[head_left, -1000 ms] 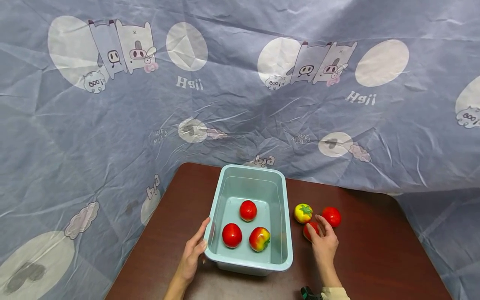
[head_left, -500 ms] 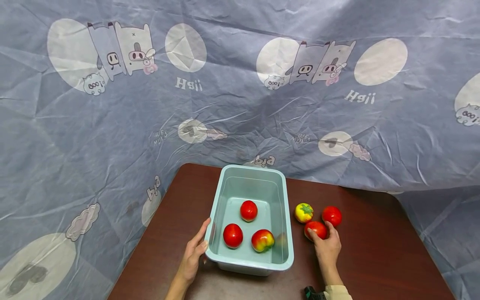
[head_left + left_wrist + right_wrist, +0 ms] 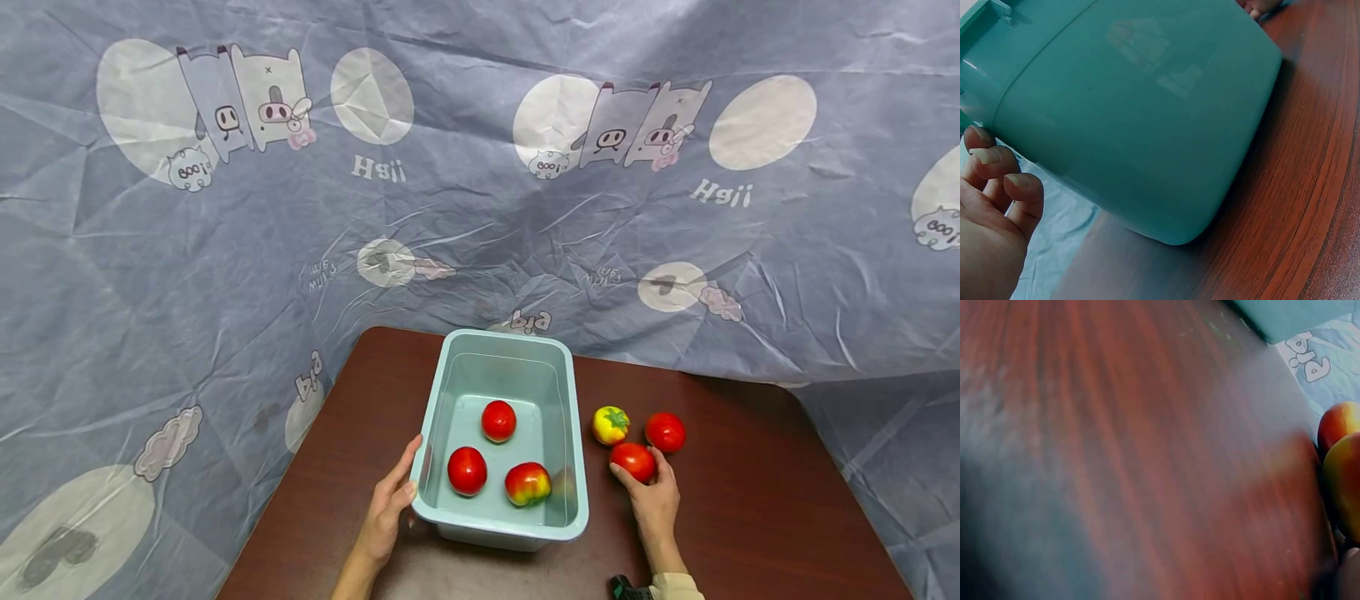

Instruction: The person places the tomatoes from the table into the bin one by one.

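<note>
A pale blue-green plastic bin [image 3: 498, 531] stands on the table with two red tomato-like fruits, one [image 3: 498, 421] behind the other [image 3: 467, 472], and a red-and-yellow one [image 3: 527, 484] inside. My left hand [image 3: 382, 512] holds the bin's left side near the front corner, fingertips curled at its edge in the left wrist view. To the right of the bin, my right hand [image 3: 655, 504] holds a red tomato-like fruit [image 3: 632, 461] between thumb and fingers, low at the table. Just behind it lie a yellow fruit [image 3: 611, 425] with a green leafy top and another red one [image 3: 665, 432].
The dark wood-grain table [image 3: 757, 500] reaches right and forward of the fruits. A grey-blue printed cloth [image 3: 480, 208] hangs behind the table and along its left side. A dark band [image 3: 626, 588] sits at my right wrist beside a beige sleeve [image 3: 675, 586].
My right hand has shifted slightly right and forward around the red fruit, which has moved a little right and shows more. In the bin, the red-and-yellow fruit has rolled slightly right, its leafy end turning frontward.
</note>
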The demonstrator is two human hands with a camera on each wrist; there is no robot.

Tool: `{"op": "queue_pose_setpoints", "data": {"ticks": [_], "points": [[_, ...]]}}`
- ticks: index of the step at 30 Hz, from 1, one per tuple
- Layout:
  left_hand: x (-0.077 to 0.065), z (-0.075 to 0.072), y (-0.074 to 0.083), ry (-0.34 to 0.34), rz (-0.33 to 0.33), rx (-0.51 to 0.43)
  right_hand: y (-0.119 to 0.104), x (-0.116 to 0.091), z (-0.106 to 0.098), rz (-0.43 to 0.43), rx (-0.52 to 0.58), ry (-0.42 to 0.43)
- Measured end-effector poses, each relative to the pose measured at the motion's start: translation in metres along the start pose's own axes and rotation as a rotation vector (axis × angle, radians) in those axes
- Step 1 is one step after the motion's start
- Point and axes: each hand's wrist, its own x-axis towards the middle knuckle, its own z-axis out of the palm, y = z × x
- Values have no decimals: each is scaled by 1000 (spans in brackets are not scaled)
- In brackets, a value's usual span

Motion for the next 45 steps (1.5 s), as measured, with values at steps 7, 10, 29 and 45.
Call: {"op": "queue_pose_setpoints", "data": {"ticks": [7, 10, 29, 45], "points": [[0, 1, -2, 10, 4, 3, 1, 1, 0, 12, 58, -13], [0, 1, -2, 9, -4, 4, -3, 0, -2, 45, 118, -11], [-1, 1, 0, 15, -2, 19, -77, -10, -11, -20, 356, -87], [-1, 1, -1, 16, 4, 11, -141, -33, -12, -191, 556, -190]]}}
